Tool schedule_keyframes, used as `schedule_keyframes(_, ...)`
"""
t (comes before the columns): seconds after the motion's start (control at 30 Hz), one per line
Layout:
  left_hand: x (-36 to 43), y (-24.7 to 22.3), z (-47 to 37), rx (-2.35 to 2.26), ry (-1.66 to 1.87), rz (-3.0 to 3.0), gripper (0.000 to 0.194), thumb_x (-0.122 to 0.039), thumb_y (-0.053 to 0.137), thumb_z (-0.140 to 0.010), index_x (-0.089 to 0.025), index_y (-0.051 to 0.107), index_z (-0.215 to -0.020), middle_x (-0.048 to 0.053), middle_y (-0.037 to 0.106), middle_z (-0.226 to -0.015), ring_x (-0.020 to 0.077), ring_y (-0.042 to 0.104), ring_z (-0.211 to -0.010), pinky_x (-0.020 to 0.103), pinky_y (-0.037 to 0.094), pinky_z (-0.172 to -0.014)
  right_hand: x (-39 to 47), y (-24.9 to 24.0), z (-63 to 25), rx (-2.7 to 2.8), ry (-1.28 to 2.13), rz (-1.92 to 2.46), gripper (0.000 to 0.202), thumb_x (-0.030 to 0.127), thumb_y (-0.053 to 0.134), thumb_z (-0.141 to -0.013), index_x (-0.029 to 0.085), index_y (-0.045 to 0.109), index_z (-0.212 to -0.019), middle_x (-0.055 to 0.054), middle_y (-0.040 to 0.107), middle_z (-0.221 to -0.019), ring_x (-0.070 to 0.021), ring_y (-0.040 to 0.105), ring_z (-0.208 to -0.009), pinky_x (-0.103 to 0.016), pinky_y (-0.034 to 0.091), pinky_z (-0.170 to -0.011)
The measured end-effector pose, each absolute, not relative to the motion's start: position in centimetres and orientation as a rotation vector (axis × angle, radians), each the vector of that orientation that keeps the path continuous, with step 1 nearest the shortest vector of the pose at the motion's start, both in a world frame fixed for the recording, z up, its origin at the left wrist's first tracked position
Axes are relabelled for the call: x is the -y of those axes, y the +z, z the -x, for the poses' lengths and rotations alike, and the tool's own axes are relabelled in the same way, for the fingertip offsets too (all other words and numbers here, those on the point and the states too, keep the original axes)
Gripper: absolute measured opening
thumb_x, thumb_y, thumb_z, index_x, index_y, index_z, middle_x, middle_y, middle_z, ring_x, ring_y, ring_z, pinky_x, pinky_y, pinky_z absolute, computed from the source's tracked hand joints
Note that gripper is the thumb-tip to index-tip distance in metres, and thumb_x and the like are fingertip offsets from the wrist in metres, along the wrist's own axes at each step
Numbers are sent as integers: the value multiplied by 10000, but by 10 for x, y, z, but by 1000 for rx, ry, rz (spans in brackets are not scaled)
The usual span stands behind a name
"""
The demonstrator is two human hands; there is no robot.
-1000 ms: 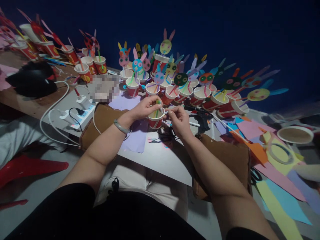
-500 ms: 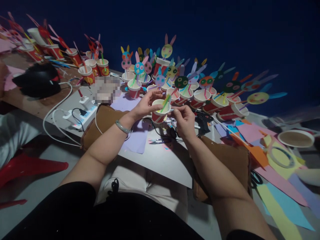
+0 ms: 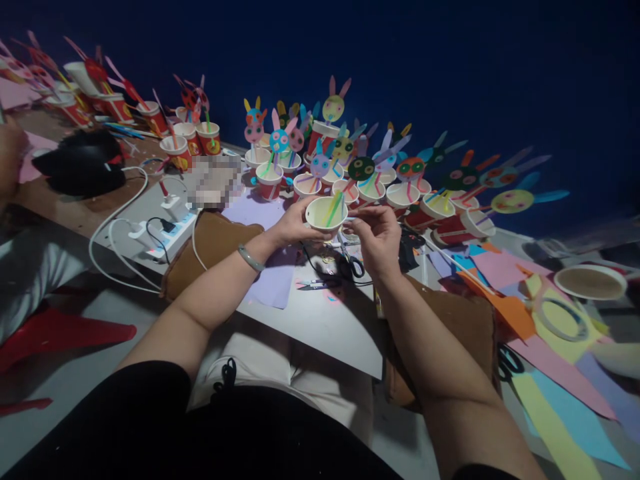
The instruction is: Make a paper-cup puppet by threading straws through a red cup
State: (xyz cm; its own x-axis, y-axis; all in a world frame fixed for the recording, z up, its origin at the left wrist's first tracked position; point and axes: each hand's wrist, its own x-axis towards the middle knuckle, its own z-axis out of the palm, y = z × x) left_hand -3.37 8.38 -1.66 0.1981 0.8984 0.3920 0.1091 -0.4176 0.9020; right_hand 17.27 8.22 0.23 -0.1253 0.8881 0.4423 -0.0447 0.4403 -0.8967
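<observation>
My left hand is wrapped round a paper cup, which is tilted so that its opening faces me. Green and yellow strips stand inside the cup. On the cup's right side, my right hand is closed, with thumb and forefinger pinched at the rim on something thin and pale that I cannot make out. Scissors and small snips lie on the white table below the hands.
Several cups with paper rabbit faces stand behind my hands. Coloured paper and a tape roll lie right. At left are a power strip, cables and a black bag. Another person's hand shows far left.
The cup has tipped, showing more of its inside and less of its red wall. My left fingers have moved lower round it, and my right hand has shifted slightly right.
</observation>
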Motion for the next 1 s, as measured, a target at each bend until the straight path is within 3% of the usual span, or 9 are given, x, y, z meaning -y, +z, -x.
schedule_keyframes(0.13,-83,-24,30,-920,1332,-1842,915,-548,929,-597,-111,585,-1323,199,701,-1327,329,691,-1225,448,533,-1071,-83,10,-181,1696,711,767,447,373,812,-767,268,594,-1143,-74,700,-1216,-234,702,-1091,-401,590,-936)
schedule_keyframes(0.3,-76,-29,20,-865,1373,-2049,807,-489,912,-631,-154,604,-1298,173,698,-1306,314,678,-1210,443,528,-1059,-77,25,-192,2061,305,809,269,331,783,-779,243,691,-1016,-137,662,-1363,-342,595,-1334,-545,477,-1120)
schedule_keyframes(0.53,-72,-35,14,-836,1329,-2031,792,-461,903,-649,-167,566,-1304,161,677,-1288,315,671,-1195,456,538,-1042,-78,25,-193,2199,127,851,117,306,786,-766,258,702,-831,-96,758,-1249,-360,655,-1218,-593,475,-1083)
schedule_keyframes(0.67,-72,-37,12,-802,1299,-1905,853,-500,906,-658,-171,526,-1348,160,661,-1331,315,666,-1223,451,530,-1061,-73,29,-190,2162,174,841,92,312,755,-809,247,692,-790,-93,774,-1170,-328,680,-1131,-550,500,-1035)
schedule_keyframes(0.83,-68,-33,8,-723,1293,-1810,884,-530,912,-650,-187,489,-1345,149,645,-1319,309,663,-1222,445,526,-1054,-66,32,-185,2037,287,828,157,378,744,-852,239,692,-801,-70,695,-991,-256,646,-954,-439,541,-873)
schedule_keyframes(1.0,-65,-31,6,-722,1249,-1746,879,-584,895,-643,-198,489,-1320,138,645,-1300,306,649,-1224,437,503,-1069,-59,32,-182,1957,185,850,204,443,744,-867,252,720,-801,-88,621,-1045,-294,601,-1048,-491,517,-947)
